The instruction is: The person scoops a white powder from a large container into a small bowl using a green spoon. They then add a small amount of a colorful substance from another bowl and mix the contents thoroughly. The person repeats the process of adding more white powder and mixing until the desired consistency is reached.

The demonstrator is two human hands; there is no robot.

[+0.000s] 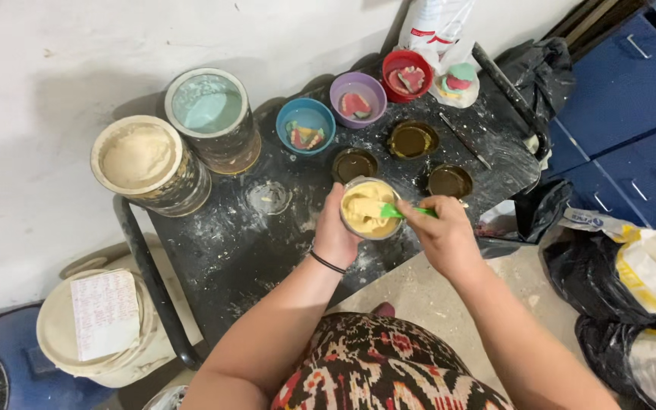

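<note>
One green spatula (398,212) lies level, blade leftward.

On the black paint-spattered desk (229,250), your round tin of yellow paste (370,209) sits front-centre; three dark round lids (411,140) lie behind it, three small plastic bowls (306,126) behind those, and two large paint cans (149,163) to their left.

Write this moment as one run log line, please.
left hand: holds cup of yellow paste | right hand: stirs with green spatula | on black cart
</note>
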